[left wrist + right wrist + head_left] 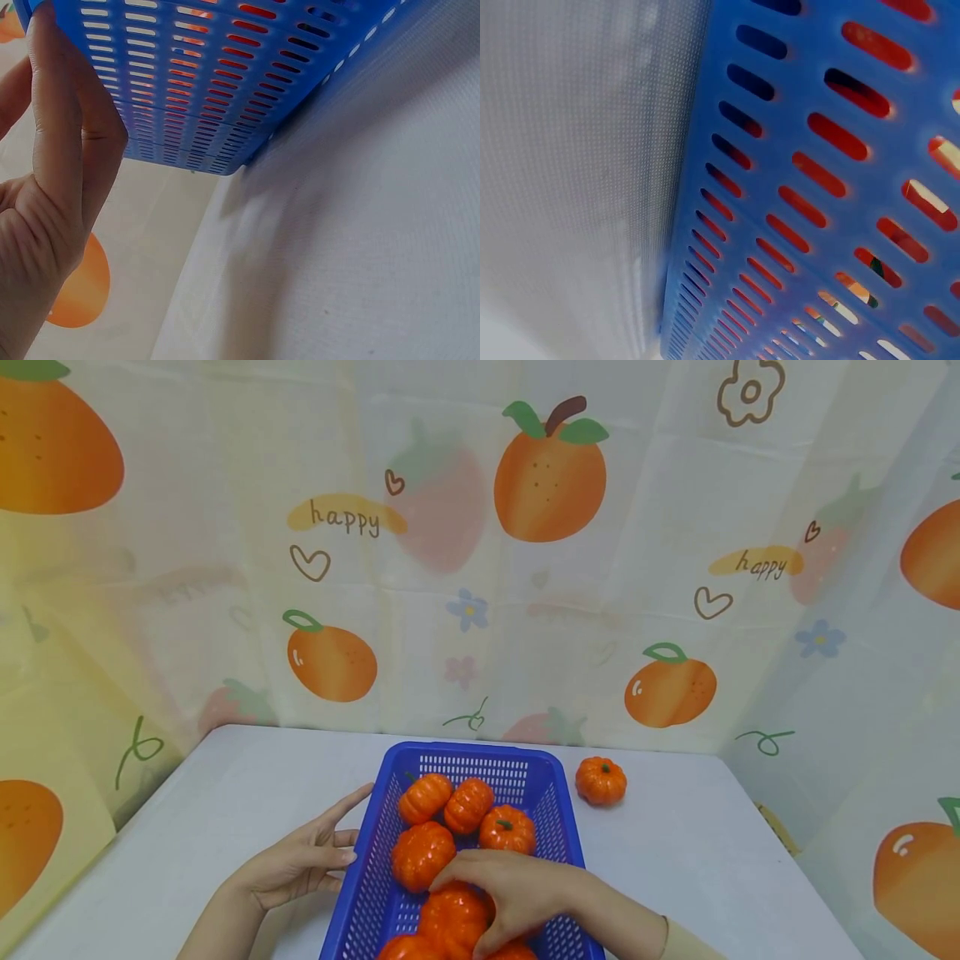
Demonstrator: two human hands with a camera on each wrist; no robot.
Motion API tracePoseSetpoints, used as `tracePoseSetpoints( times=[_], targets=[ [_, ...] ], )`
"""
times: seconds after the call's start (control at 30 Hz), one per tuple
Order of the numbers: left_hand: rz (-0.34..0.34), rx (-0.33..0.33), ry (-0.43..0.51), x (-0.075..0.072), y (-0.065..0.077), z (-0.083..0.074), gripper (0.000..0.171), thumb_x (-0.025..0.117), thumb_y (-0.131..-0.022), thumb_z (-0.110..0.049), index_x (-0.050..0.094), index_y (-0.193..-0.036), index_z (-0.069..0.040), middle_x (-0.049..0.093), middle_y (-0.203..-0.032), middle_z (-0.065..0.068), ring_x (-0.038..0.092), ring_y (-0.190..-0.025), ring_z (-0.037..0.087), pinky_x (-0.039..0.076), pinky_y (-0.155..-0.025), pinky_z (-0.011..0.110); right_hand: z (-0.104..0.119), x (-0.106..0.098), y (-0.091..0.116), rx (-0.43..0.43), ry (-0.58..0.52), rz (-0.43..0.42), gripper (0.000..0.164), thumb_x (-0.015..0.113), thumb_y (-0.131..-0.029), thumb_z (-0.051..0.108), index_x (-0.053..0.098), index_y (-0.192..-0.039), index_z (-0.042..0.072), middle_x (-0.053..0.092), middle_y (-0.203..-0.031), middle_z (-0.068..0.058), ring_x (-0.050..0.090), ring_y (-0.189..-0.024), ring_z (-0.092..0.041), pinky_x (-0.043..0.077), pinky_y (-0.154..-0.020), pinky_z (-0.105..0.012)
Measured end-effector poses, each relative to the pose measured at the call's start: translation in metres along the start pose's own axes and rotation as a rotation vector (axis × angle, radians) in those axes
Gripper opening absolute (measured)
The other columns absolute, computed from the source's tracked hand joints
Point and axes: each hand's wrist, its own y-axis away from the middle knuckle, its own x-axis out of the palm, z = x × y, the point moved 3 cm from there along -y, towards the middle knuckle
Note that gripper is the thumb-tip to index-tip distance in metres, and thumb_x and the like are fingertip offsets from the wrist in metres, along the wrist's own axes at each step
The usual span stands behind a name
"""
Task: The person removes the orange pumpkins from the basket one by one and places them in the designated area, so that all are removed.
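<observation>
The basket (472,748) looks like smooth plastic. The pumpkins (423,857) inside and the 1 pumpkin (601,782) beside it are glossy. The table covering (675,860) is matt and finely textured, the backdrop (540,643) thin, creased cloth.

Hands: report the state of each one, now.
Left hand: open, fingers touching the side of the basket.
Right hand: bent over a pumpkin in the basket; whether it grips it cannot be told.

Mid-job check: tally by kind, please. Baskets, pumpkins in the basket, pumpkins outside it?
Basket: 1
Pumpkins in the basket: at least 7; the right hand and the picture's edge hide part of the near end
Pumpkin outside it: 1
Total: at least 9
</observation>
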Motion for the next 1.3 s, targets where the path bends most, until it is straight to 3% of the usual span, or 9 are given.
tracePoseSetpoints(
  times=[0.2, 0.37, 0.53, 0.8, 1.3],
  targets=[
    [0.013, 0.006, 0.004, -0.002, 0.000, 0.001, 0.084, 0.041, -0.101, 0.000, -0.012, -0.157, -0.034, 0.058, -0.138, 0.012, 0.069, -0.113, 0.023, 0.058, -0.092, 0.039, -0.001, 0.001, 0.001, -0.023, -0.016, -0.008, 0.066, 0.077, -0.079, 0.031, 0.047, -0.138, 0.031, 0.052, -0.137, 0.011, 0.049, -0.125, -0.003, 0.049, -0.106, -0.027],
    [0.017, 0.011, -0.001, -0.004, -0.001, 0.001, 0.084, 0.040, -0.101, 0.000, -0.011, -0.157, -0.035, 0.058, -0.138, 0.012, 0.069, -0.114, 0.024, 0.058, -0.092, 0.040, -0.003, -0.002, 0.003, -0.021, -0.110, -0.060, 0.073, 0.075, -0.075, 0.028, 0.044, -0.141, 0.035, 0.046, -0.136, 0.009, 0.048, -0.122, -0.003, 0.050, -0.100, -0.023],
    [0.019, 0.013, -0.003, -0.003, -0.001, 0.001, 0.084, 0.040, -0.100, 0.000, -0.012, -0.157, -0.034, 0.058, -0.138, 0.013, 0.069, -0.114, 0.024, 0.059, -0.092, 0.040, -0.003, -0.005, 0.008, 0.028, -0.199, -0.117, 0.077, 0.072, -0.076, 0.032, 0.040, -0.145, 0.040, 0.041, -0.147, 0.009, 0.045, -0.130, -0.010, 0.050, -0.100, -0.029],
    [0.007, 0.002, -0.004, -0.003, 0.000, 0.000, 0.084, 0.041, -0.101, -0.001, -0.012, -0.157, -0.034, 0.059, -0.136, 0.012, 0.069, -0.114, 0.023, 0.059, -0.092, 0.040, -0.003, -0.012, 0.013, 0.019, -0.170, -0.241, 0.072, 0.072, -0.073, 0.032, 0.047, -0.140, 0.037, 0.050, -0.142, 0.013, 0.044, -0.124, -0.011, 0.046, -0.099, -0.032],
    [0.044, 0.018, 0.025, -0.003, 0.000, 0.002, 0.083, 0.038, -0.101, 0.001, -0.012, -0.157, -0.035, 0.058, -0.139, 0.012, 0.068, -0.116, 0.025, 0.058, -0.094, 0.041, -0.006, -0.021, 0.025, 0.013, -0.206, -0.333, 0.088, 0.073, -0.068, 0.029, 0.035, -0.148, 0.033, 0.043, -0.143, 0.007, 0.047, -0.121, -0.011, 0.050, -0.099, -0.029]
  ],
)
